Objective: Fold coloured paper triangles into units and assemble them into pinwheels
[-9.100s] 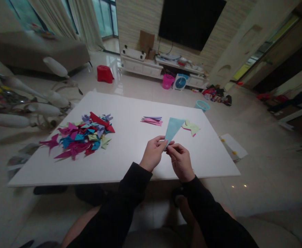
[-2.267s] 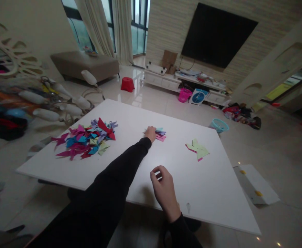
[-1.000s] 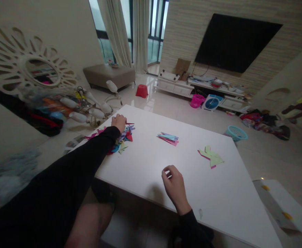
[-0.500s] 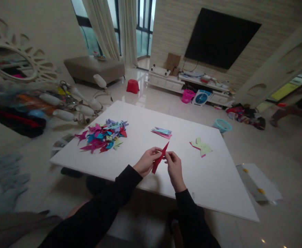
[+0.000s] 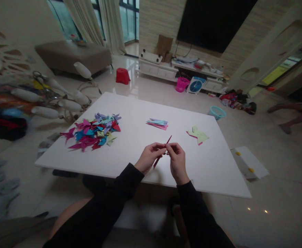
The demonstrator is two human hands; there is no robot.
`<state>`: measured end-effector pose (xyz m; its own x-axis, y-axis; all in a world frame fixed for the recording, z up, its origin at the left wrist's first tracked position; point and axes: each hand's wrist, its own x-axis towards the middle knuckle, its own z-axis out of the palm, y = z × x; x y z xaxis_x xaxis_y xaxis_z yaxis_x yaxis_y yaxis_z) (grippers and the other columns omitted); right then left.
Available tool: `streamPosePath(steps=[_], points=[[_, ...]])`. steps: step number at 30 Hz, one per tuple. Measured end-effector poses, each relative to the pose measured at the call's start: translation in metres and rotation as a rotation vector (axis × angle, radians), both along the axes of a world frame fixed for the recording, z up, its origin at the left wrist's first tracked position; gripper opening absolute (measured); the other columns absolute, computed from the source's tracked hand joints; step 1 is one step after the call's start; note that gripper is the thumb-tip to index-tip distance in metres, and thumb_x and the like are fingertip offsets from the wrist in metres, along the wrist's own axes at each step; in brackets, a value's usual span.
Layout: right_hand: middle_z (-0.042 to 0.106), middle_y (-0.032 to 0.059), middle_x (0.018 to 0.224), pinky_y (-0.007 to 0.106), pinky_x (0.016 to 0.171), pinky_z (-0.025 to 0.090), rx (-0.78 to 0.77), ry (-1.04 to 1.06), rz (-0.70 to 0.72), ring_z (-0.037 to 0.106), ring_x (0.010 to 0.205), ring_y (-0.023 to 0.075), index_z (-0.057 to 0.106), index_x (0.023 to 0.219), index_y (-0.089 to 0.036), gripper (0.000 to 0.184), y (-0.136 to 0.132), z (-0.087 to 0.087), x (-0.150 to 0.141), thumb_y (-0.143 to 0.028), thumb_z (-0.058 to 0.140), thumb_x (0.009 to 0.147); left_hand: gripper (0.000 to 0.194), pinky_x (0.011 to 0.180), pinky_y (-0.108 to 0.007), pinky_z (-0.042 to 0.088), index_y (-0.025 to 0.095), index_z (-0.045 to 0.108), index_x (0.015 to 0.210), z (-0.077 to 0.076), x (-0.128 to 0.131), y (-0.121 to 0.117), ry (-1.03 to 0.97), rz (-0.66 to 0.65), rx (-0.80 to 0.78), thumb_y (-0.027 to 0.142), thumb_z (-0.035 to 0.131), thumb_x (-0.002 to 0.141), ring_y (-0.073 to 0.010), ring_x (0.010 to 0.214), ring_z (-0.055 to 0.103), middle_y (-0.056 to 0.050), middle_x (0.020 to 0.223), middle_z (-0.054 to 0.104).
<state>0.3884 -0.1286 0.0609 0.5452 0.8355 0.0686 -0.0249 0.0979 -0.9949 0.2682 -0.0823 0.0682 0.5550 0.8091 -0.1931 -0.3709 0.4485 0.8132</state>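
Note:
My left hand [image 5: 150, 157] and my right hand [image 5: 176, 158] pinch a folded red paper piece [image 5: 168, 140] between them, just above the near part of the white table [image 5: 130, 144]. The red piece shows edge-on as a thin strip sticking up between my fingers. A pile of folded coloured paper shapes [image 5: 93, 132] lies at the table's left. A small stack of flat paper pieces [image 5: 157, 123] sits beyond my hands, and a light green folded piece [image 5: 197, 134] lies to the right.
A lamp with white bulbs [image 5: 55, 100] lies on the floor left of the table. A white sheet [image 5: 249, 162] lies on the floor at the right, a teal basket [image 5: 216, 112] beyond the table. Another person's legs [image 5: 290, 117] show far right.
My left hand put the blue piece on the small stack, reached to the coloured pile, took a red piece and brought it to my right hand. The red piece now shows edge-on.

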Motion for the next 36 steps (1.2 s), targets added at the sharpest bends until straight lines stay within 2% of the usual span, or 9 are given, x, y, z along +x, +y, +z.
streamPosePath(steps=[4,9,14,22,36], points=[[0.067,0.0009,0.079,0.030,0.067,0.048,0.032,-0.011,-0.028,0.061,0.075,0.0167,0.067,0.081,-0.020,0.028,-0.005,-0.001,-0.004,-0.044,0.080,0.076,0.040,0.077,-0.029,0.047,0.012,0.075,0.094,-0.008,-0.003,-0.004,0.009,-0.010,0.027,0.034,0.091,0.064,-0.0144,0.078,0.065,-0.006,0.087,0.073],[0.067,0.0004,0.078,0.029,0.067,0.048,0.052,-0.026,-0.060,0.061,0.075,0.0160,0.065,0.083,-0.020,0.027,-0.008,0.006,-0.010,-0.043,0.079,0.077,0.036,0.082,-0.030,0.049,0.012,0.076,0.091,-0.014,-0.006,-0.006,-0.045,0.031,0.054,0.037,0.089,0.068,-0.0152,0.081,0.066,-0.006,0.088,0.074],[0.068,0.0005,0.080,0.029,0.067,0.049,0.050,-0.041,-0.047,0.061,0.074,0.0154,0.066,0.084,-0.020,0.025,-0.006,0.009,-0.011,-0.040,0.079,0.078,0.032,0.079,-0.031,0.051,0.012,0.074,0.093,-0.012,-0.009,-0.001,0.058,0.066,0.162,0.038,0.082,0.075,-0.0179,0.081,0.068,-0.007,0.086,0.074],[0.068,0.0004,0.080,0.029,0.066,0.049,0.053,-0.062,-0.016,0.062,0.074,0.0157,0.067,0.085,-0.021,0.024,-0.002,0.002,-0.014,-0.038,0.081,0.078,0.016,0.071,-0.028,0.052,0.013,0.070,0.084,-0.010,-0.015,0.007,0.184,0.114,0.293,0.025,0.077,0.075,-0.0155,0.072,0.067,-0.004,0.078,0.072],[0.069,0.0013,0.083,0.029,0.065,0.048,0.070,-0.189,-0.074,0.064,0.076,0.0165,0.065,0.089,-0.021,0.019,-0.008,0.005,-0.013,-0.032,0.077,0.079,0.010,0.073,-0.029,0.053,0.014,0.070,0.084,-0.010,-0.017,0.003,0.249,0.133,0.349,0.022,0.073,0.078,-0.0168,0.076,0.068,-0.005,0.082,0.073]])
